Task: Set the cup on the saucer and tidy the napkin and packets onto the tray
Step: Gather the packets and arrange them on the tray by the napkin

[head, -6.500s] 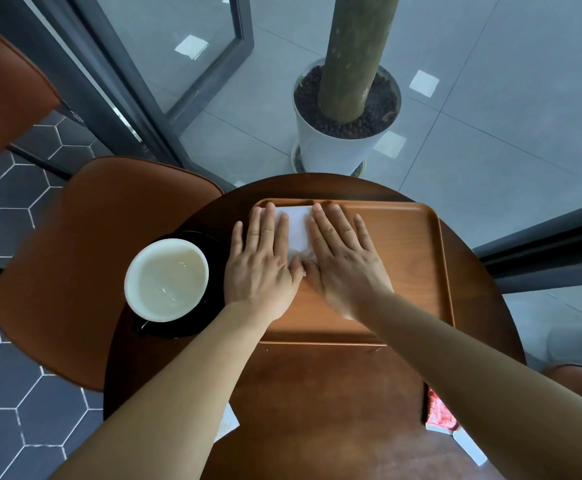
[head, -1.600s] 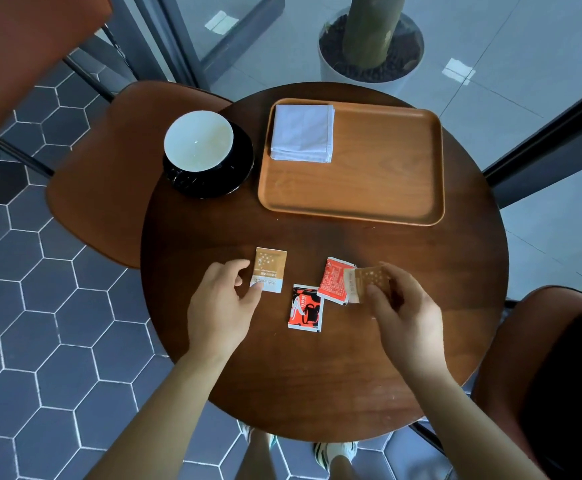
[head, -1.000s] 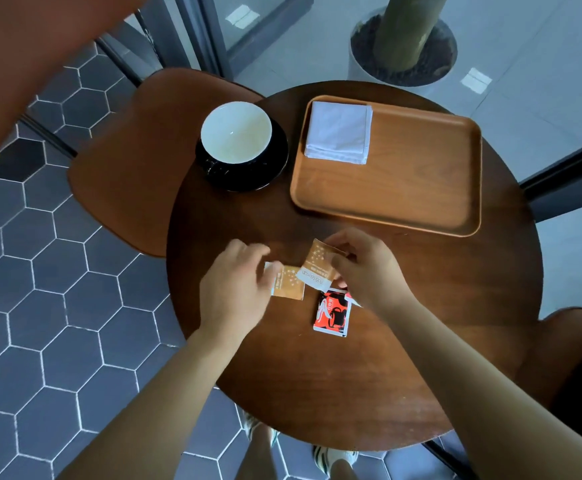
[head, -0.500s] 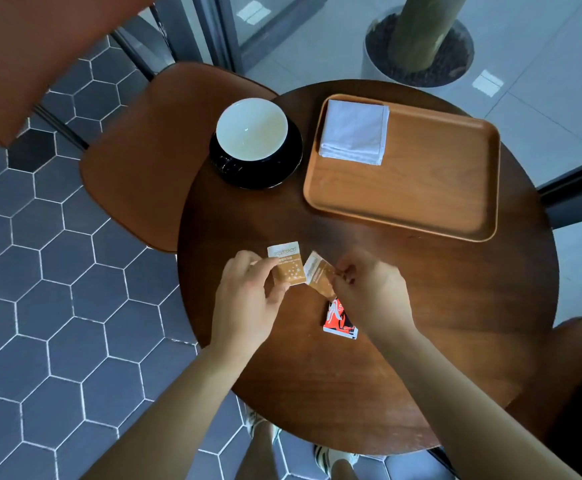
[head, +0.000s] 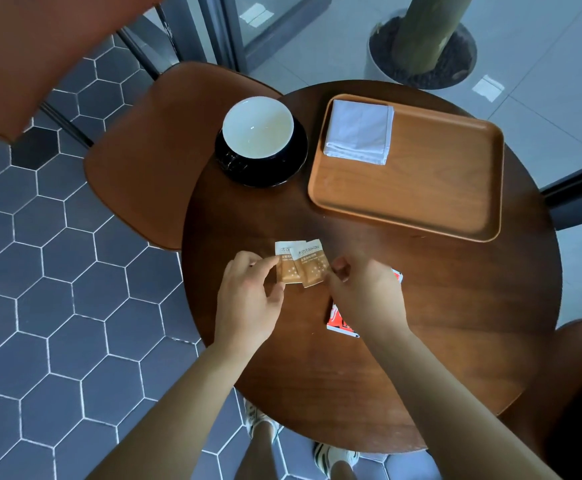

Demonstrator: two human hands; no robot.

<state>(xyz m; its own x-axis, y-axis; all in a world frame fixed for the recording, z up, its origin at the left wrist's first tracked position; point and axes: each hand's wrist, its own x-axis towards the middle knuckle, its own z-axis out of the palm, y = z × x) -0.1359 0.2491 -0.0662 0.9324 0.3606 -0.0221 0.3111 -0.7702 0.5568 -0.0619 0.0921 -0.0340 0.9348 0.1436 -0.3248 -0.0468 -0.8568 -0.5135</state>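
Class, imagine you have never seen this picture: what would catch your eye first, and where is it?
Two hands, left hand and right hand, pinch two brown packets side by side above the round table. Behind them, a white cup sits on a black saucer, beside a wooden tray holding a folded napkin.

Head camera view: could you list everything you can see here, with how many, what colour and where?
table: one, dark brown, round, centre
tray: one, light wood, far right of the table
napkin: one, white, folded, tray's far left corner
cup: one, white inside, on the saucer
saucer: one, black, left of the tray
tan packets: two, overlapping, between the hands
red packets: at least one, mostly hidden under the right hand
chairs: three partly seen, brown, around the table
plant pot: one, white, on the floor beyond
left hand: pinching a tan packet
right hand: pinching the other
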